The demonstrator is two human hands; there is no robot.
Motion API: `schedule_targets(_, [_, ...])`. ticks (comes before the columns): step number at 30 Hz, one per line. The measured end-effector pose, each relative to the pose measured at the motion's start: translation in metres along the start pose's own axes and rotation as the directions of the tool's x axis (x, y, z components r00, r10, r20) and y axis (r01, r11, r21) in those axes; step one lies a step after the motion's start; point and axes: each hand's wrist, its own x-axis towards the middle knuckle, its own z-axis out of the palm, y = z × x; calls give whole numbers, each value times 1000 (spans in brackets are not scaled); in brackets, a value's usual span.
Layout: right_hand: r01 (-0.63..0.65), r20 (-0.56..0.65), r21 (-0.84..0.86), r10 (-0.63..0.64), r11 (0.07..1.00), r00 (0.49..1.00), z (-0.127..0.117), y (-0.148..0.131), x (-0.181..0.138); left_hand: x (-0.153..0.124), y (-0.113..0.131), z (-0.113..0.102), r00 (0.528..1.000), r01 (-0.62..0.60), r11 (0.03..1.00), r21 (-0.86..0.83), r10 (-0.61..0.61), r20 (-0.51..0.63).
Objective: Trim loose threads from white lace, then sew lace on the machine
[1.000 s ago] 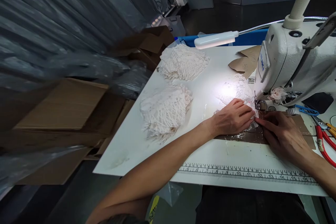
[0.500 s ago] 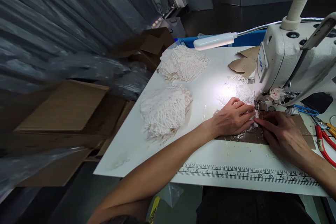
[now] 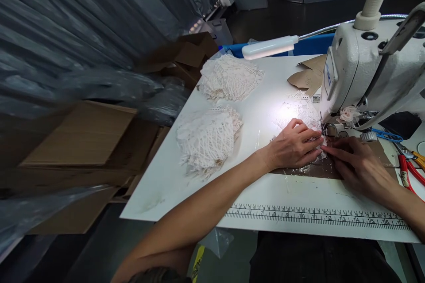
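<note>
My left hand [image 3: 294,146] lies flat, fingers stretched out, pressing a white lace piece [image 3: 299,112] onto the table just before the presser foot [image 3: 328,130] of a white sewing machine [image 3: 368,70]. My right hand [image 3: 357,166] rests beside it on the right, fingers extended, fingertips on the lace edge near the needle. The lace runs under the foot and spreads out behind it in the lamp's light.
Two piles of white lace pieces [image 3: 209,137] [image 3: 230,77] lie on the white table [image 3: 166,177]. A printed ruler [image 3: 315,217] runs along the front edge. Red-handled scissors [image 3: 410,170] and blue snips [image 3: 387,135] lie at right. Brown paper [image 3: 307,75], a lamp [image 3: 265,47], cardboard boxes [image 3: 79,137].
Both hands have crept slightly away from me with the lace toward the presser foot. The view has shifted a little.
</note>
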Motion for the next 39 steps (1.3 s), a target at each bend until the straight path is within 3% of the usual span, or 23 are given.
schedule_targets(3, [-21,66,112,14,993,998,-16,11,11,0,1,0,1000,14,1000,2,-14,21])
schedule_targets(7, [-84,161,119,64,989,985,-26,25,25,1,2,-1,998,28,1000,7,-29,54])
schedule_targets(13, [-140,23,93,138,986,990,-13,25,19,1,4,-5,998,45,999,-7,-45,45])
schedule_targets(18, [-104,1,109,104,989,995,-17,20,14,2,3,-10,1000,-9,996,-85,8,-10])
schedule_targets(23, [-66,5,89,66,994,998,-9,18,12,4,3,-10,998,-6,987,-159,16,63])
schedule_targets(28, [114,13,34,-115,993,993,0,14,8,6,12,-26,977,-20,981,-192,60,205])
schedule_targets(35, [63,17,92,-65,994,998,-3,10,6,9,7,-40,981,61,998,11,-62,182])
schedule_targets(39, [62,-14,-5,-62,998,998,-1,2,8,3,6,-32,985,27,1000,-10,-25,173])
